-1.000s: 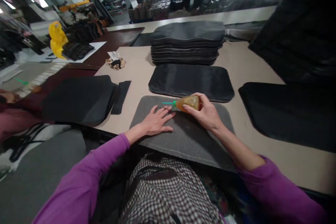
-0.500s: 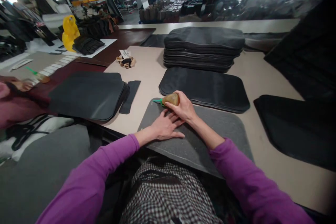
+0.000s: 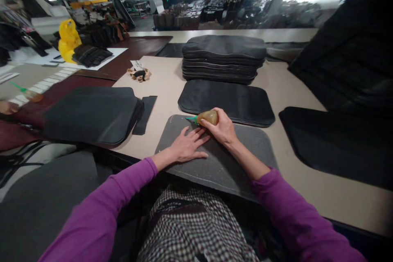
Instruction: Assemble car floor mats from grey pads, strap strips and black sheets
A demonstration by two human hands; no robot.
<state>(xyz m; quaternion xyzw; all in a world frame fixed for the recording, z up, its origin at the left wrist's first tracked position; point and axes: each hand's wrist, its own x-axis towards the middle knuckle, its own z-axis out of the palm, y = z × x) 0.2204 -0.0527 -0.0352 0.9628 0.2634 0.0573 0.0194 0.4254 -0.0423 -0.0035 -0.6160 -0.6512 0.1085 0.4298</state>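
I see the right hand [image 3: 223, 130] clamped on the glue bottle [image 3: 208, 117], nozzle at the far-left edge of the grey pad [image 3: 221, 159] on the worktop [image 3: 294, 90]. Left hand [image 3: 186, 147] flat, fingers apart, pressing the pad. Glue step, I judge; next needs steady squeeze along the edge.

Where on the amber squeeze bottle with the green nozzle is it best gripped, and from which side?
Probably round its bulbous amber body, from the right and above, as the right hand grips the amber squeeze bottle with the green nozzle now. It lies almost flat with the nozzle pointing left over the grey felt pad, so that end stays free.
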